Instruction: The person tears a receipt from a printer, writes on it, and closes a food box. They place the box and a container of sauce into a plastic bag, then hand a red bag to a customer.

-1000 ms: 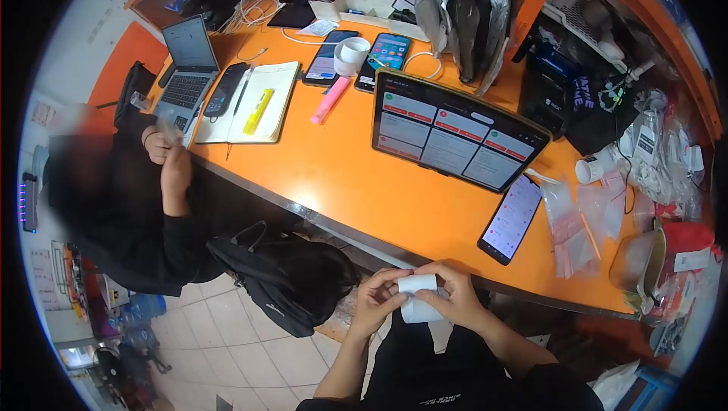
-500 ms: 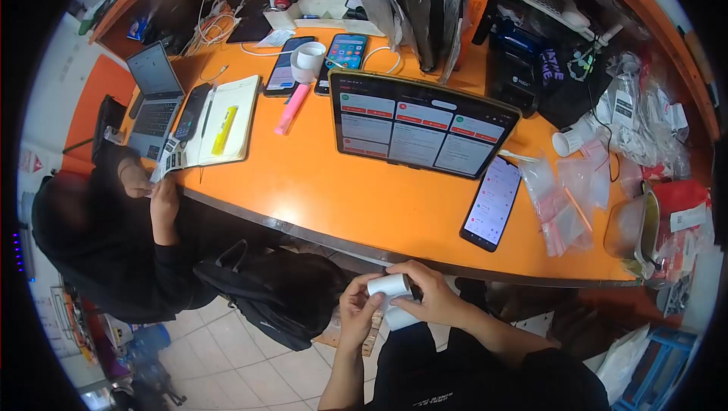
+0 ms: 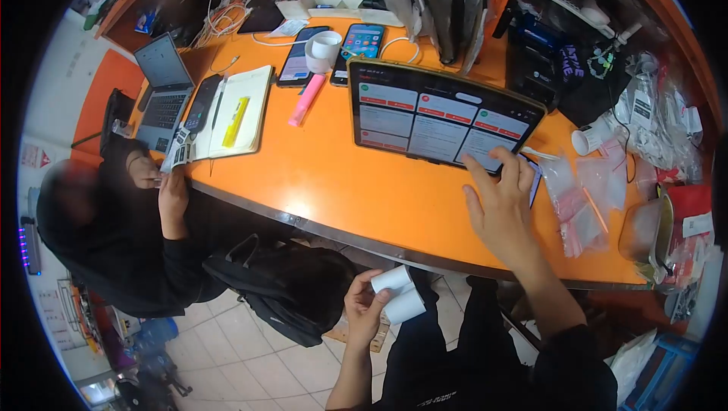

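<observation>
My left hand (image 3: 364,314) is closed around a white paper roll (image 3: 402,306), with the thumb pressed on it, below the table's front edge. A length of the paper shows as a second curved surface beside the roll. Up over the table, my right hand (image 3: 502,210) has its fingers spread, with the fingertips at the lower right of the tablet's screen. The tablet (image 3: 440,123) stands tilted and shows several cards with red buttons. Behind my right hand a phone (image 3: 535,180) lies mostly hidden.
At the left, another person (image 3: 114,244) holds small labels (image 3: 180,155) beside a laptop (image 3: 163,77) and an open notebook (image 3: 246,119). A pink highlighter (image 3: 307,100), two phones and a white tape roll (image 3: 326,45) lie further back. Plastic bags (image 3: 580,206) cover the right side.
My right hand has let go of the paper roll and moved up and right to the tablet screen. My left hand keeps the roll. The view has shifted slightly.
</observation>
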Demonstrator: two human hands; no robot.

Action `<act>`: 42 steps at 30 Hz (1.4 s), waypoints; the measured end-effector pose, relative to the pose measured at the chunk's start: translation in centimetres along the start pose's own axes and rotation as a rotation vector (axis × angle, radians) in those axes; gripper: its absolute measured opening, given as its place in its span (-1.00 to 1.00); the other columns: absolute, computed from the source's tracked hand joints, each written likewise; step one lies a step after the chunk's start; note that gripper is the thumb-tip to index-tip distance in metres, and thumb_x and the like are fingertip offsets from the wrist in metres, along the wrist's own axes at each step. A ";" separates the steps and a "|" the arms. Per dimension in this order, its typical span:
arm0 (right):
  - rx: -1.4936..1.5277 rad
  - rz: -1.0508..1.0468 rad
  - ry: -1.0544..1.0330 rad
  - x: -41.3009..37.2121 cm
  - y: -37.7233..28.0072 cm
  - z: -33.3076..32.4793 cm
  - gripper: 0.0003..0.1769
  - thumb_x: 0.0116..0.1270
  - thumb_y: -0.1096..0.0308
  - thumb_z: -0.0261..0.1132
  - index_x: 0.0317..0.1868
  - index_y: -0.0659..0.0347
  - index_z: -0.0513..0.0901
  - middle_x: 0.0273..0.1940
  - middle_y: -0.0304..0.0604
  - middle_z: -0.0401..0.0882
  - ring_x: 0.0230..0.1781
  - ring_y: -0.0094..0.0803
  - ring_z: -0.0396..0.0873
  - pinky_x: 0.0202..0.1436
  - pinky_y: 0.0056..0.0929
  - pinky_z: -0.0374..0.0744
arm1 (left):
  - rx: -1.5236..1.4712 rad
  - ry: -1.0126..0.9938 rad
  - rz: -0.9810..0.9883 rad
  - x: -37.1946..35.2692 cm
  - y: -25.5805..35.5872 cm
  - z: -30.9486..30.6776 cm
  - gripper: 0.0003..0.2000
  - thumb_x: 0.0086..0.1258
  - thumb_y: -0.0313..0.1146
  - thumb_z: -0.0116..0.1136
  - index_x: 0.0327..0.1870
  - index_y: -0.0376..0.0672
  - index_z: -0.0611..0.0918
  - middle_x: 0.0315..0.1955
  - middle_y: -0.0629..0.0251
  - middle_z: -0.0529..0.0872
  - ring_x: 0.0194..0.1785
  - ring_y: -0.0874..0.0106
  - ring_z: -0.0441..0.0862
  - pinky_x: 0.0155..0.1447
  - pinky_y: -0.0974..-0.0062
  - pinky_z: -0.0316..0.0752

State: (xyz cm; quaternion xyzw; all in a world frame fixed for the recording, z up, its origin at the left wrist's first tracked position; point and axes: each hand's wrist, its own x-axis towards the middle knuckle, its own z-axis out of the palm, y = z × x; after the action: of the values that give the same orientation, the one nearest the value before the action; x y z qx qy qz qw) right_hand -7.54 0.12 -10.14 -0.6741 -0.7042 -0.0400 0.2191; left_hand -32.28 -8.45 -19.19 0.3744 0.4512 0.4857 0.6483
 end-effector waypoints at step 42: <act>1.472 0.567 0.090 -14.3 0.6 -13.4 -0.70 0.30 0.59 0.18 0.04 0.31 0.44 -0.05 -0.18 0.48 -0.04 -0.52 0.47 0.06 -0.52 0.45 | -0.077 -0.799 0.057 -2.0 7.7 17.5 -0.65 0.28 -0.60 0.24 0.08 -0.26 0.50 -0.11 0.33 0.62 -0.01 0.60 0.55 0.05 0.62 0.47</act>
State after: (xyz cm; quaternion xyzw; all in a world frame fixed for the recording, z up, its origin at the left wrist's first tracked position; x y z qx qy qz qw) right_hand -3.64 -17.83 -3.38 -0.5074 -0.3416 0.4666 0.6389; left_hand -18.21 -9.33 -6.19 0.5216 0.1346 0.3362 0.7725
